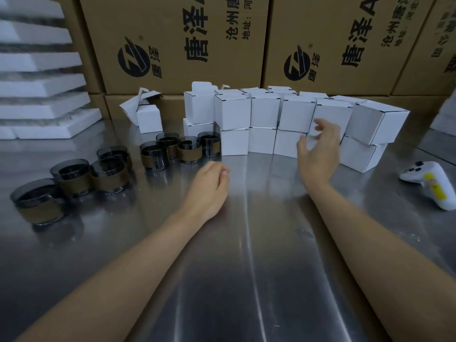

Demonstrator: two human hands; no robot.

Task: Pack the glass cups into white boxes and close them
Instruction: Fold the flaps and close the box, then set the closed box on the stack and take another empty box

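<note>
The right hand (320, 154), blurred, spreads open before the stacked boxes (265, 109) and hides part of one; whether it touches them is unclear. The left hand (209, 186) rests loosely curled and empty on the tabletop (259, 267). Cups (108, 174) stand to the left.

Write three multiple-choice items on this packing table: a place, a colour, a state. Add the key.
1. Where do the smoky grey glass cups with brown bands stand?
A. left of the stack of white cardboard boxes
B. on top of it
C. right of it

2. What colour is the sticker on the white plastic handheld controller?
A. red
B. yellow
C. blue

3. What does the left hand hold?
A. a cup
B. a box
C. nothing

Key: 1 A, they cluster leftward of the boxes; 2 B, the sticker is yellow; 3 C, it rests empty on the shiny steel table.
</note>
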